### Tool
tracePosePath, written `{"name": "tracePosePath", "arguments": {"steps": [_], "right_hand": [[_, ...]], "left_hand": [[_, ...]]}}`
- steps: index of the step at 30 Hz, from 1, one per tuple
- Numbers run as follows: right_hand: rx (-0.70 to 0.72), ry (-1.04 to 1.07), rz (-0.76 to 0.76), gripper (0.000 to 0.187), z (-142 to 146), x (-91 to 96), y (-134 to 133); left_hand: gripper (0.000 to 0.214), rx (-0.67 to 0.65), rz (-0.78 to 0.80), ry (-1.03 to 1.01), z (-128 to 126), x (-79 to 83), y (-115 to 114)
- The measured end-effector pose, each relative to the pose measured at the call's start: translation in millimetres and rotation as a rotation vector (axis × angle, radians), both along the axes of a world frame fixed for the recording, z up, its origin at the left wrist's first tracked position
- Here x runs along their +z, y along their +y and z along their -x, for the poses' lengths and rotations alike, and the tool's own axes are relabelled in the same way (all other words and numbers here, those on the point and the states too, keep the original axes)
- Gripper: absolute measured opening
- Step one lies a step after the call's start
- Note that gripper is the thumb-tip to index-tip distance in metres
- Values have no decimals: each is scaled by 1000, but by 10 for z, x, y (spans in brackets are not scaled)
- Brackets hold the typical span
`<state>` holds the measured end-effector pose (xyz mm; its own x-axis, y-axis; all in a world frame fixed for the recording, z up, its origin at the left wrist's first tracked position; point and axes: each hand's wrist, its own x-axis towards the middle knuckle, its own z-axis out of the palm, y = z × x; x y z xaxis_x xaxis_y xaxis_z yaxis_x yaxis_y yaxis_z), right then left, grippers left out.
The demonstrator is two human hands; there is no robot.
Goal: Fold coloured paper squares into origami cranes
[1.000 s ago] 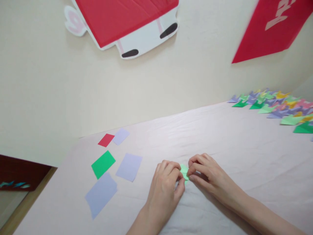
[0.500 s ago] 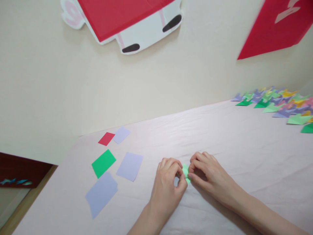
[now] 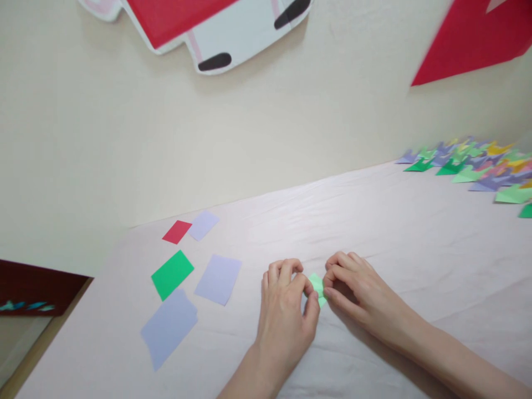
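In the head view, the left hand (image 3: 286, 316) and the right hand (image 3: 357, 291) meet near the middle of the near edge of the cloth-covered surface (image 3: 394, 233). Both are closed in a pinch on a small folded light green paper (image 3: 318, 287). The paper sits between the thumbs and fingertips, just above the cloth, and the curled fingers hide most of it. Towards the left edge lie five flat sheets, well apart from the hands. A red sheet (image 3: 177, 231) and a small lavender sheet (image 3: 203, 224) lie side by side near the far edge. A green sheet (image 3: 172, 274) and a lavender sheet (image 3: 218, 279) lie closer in. A large lavender sheet (image 3: 168, 327) lies nearest the near-left corner. At the far right corner a cluster of folded paper pieces (image 3: 474, 166) in green, purple, yellow and pink spreads along the wall. On the wall above hang a red and white cut-out (image 3: 233, 39) and a red banner (image 3: 474, 44).
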<state>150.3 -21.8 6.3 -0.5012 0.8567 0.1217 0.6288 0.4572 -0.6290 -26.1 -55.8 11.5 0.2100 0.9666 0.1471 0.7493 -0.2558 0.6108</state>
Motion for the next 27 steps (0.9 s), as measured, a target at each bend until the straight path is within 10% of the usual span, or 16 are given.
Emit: {"name": "tracePosePath", "arguments": {"steps": [27], "right_hand": [[-9,34,-8,17,-3,10,-8]], "left_hand": [[15,-3,-29,197,-89,-22,47]]}}
